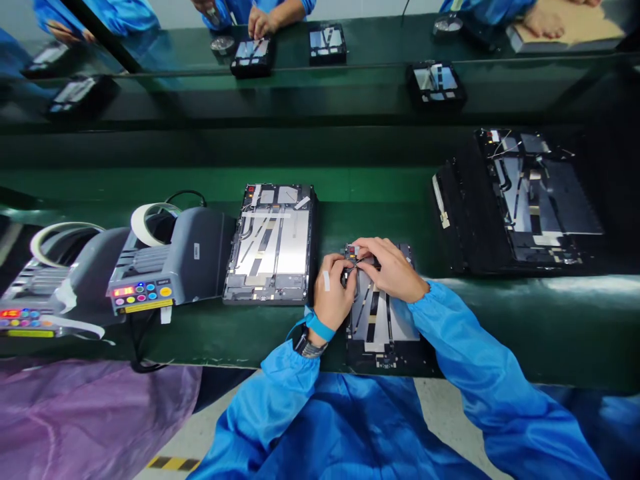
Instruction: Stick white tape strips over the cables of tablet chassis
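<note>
The opened flat device (383,320) lies directly before me on the green bench (190,343), near its front edge, inner parts facing up. My left hand (333,293) is at its upper left corner, fingers curled in and thumb bent toward them. My right hand (393,270) reaches over the upper part, its thumb and fingers drawn nearly together beside the left fingertips. Whether either hand has hold of a small part I cannot tell.

A white strip (327,281) is stuck to my left hand; a blue band (320,327) and a dark watch (301,341) are at that wrist.

Markings: the nearer tape dispenser (187,257) carries a white label (197,251) on its side, print too small to read. Its lit red display (124,292) shows digits too blurred to state. Beneath the coloured buttons (145,293) runs a yellow strip (145,305), its lettering illegible. The farther tape dispenser (67,280) has a similar red readout (10,313), likewise illegible.

A stack of opened devices (270,247) stands just left of my hands; a second stack (550,200) stands to the right.
</note>
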### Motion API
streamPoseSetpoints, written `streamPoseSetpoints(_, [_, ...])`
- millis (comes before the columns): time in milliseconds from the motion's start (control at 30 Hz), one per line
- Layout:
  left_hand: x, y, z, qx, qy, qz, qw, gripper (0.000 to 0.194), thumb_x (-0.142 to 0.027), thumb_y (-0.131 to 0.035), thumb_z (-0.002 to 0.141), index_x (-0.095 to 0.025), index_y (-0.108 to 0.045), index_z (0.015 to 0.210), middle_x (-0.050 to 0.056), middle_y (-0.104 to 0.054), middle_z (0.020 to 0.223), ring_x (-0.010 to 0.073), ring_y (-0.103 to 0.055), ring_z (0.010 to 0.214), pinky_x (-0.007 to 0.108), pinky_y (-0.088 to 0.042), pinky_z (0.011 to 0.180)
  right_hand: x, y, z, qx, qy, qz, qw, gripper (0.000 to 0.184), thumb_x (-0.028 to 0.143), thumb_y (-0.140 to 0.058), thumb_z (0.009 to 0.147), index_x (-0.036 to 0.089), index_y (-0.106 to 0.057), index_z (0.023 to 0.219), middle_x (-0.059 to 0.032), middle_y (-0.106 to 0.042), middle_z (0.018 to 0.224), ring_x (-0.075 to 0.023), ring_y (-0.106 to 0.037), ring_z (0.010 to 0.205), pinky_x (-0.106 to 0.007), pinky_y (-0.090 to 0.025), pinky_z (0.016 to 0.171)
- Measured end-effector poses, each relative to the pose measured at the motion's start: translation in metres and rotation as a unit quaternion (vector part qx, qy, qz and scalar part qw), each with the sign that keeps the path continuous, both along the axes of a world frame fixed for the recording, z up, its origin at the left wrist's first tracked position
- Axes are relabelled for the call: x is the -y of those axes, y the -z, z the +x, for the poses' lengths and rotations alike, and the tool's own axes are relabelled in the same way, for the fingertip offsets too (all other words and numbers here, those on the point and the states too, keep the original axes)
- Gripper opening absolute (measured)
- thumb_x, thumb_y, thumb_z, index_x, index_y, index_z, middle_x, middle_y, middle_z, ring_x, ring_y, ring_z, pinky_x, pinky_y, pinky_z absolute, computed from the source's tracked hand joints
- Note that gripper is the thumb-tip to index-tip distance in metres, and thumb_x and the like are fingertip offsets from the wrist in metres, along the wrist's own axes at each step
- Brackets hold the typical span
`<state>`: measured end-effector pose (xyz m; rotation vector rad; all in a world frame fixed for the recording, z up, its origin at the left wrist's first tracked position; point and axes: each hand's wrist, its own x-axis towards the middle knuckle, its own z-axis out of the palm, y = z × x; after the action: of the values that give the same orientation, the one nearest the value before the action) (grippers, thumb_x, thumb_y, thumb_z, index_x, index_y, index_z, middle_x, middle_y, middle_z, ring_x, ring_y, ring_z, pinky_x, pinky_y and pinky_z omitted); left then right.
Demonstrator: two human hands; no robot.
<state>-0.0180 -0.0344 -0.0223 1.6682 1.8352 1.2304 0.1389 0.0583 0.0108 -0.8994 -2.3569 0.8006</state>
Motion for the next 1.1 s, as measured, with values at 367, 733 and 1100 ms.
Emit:
streamPoseSetpoints(367, [-0.007,-0.002,0.003,0.016,-0.014,-0.026,0.999,0.010,-0.014,-0.062,0.100,-0.020,-0.064,0.092,0.007,-0.061,0.105,0.0209,-0.066,0.099,0.034,-0.056,0.088,-0.001,0.003,0.005,-0.021,-0.003,0.002,1.000,0.033,0.011,-0.062,0.097,0.024,-0.064,0.127,-0.0068,-0.074,0.106,-0.0259,-0.068,0.099,-0.040,-0.052,0.089])
streamPoseSetpoints(733, [-0.005,-0.001,-0.002,0.077,-0.001,-0.035,0.996,0.011,-0.014,-0.060,0.101,-0.020,-0.066,0.094,0.007,-0.062,0.104,0.0213,-0.064,0.102,0.035,-0.055,0.091,0.001,-0.001,-0.006,-0.007,0.008,-0.026,1.000,0.024,0.013,-0.058,0.097,0.023,-0.064,0.117,-0.0034,-0.072,0.091,-0.0228,-0.065,0.087,-0.037,-0.045,0.086])
streamPoseSetpoints(1100, [-0.011,-0.002,-0.002,0.086,-0.013,-0.056,0.995,0.010,-0.011,-0.067,0.093,-0.020,-0.070,0.089,0.005,-0.060,0.099,0.0181,-0.063,0.087,0.032,-0.054,0.080,-0.006,0.001,-0.009,-0.013,0.038,-0.018,0.999,0.005,0.020,-0.063,0.096,0.023,-0.063,0.101,-0.0055,-0.066,0.091,-0.0252,-0.061,0.092,-0.038,-0.044,0.084])
